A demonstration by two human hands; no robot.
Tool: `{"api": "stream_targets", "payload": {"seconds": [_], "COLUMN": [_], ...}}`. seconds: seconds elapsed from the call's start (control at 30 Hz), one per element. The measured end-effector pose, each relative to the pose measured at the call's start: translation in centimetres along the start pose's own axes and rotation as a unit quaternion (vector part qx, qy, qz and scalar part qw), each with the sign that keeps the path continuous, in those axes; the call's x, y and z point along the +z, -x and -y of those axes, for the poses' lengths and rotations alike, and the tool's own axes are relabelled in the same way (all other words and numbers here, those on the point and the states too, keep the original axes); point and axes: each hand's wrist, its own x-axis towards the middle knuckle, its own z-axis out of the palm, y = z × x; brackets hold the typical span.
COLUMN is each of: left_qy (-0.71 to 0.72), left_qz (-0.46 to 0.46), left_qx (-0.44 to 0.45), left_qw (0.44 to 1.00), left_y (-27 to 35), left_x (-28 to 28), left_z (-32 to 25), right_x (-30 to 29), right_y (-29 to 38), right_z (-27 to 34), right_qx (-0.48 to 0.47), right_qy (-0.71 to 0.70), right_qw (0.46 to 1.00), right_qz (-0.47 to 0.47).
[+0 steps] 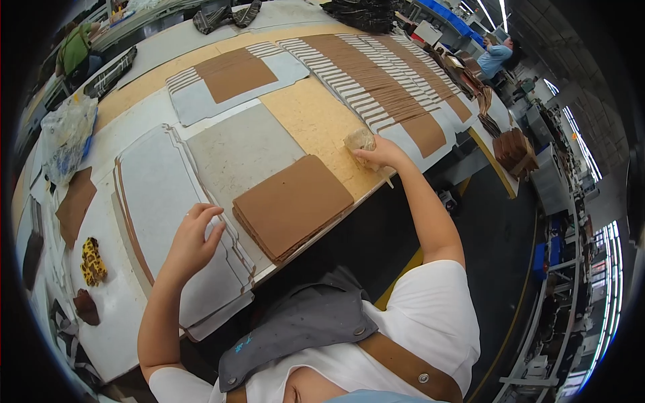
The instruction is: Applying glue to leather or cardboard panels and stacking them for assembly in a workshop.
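Note:
My right hand [382, 151] grips a yellowish, translucent container [359, 141] at the table's front edge. A thin pale strip sticks out below it; its contents cannot be made out. My left hand [197, 242] is empty, fingers apart, over a stack of pale grey-white sheets [156, 186] with brown edges; whether it touches them cannot be told. Between my hands lies a neat stack of brown leather-like panels [295, 204], partly on a grey board [242, 136]. Beyond, overlapping brown-and-white pieces [378, 80] lie fanned in long rows, and a shorter fanned set [234, 75] lies to their left.
A clear plastic bag [68, 136], a brown scrap [75, 206] and a leopard-print cloth [93, 262] lie on the left. Dark fabric [360, 15] is piled at the far side. Brown bundles [514, 151] stand at right. Two people [75, 50] [495, 58] are farther off.

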Motion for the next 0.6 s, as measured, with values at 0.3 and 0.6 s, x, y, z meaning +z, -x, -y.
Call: {"api": "stream_targets", "payload": {"seconds": [0.3,0.6], "left_qy": [-0.074,-0.132], "left_qz": [-0.009,-0.061], "left_qx": [0.062,0.032], "left_qw": [0.995,0.989], "left_y": [4.5,2.8], "left_x": [5.3,9.3], "left_z": [-2.4,-3.7], "right_x": [2.8,7.7], "right_y": [0.3,-0.2], "right_z": [3.5,9.5], "right_qx": [-0.056,-0.185], "right_qy": [-0.612,-0.642], "right_qw": [0.788,0.729], "right_qz": [0.035,0.147]}}
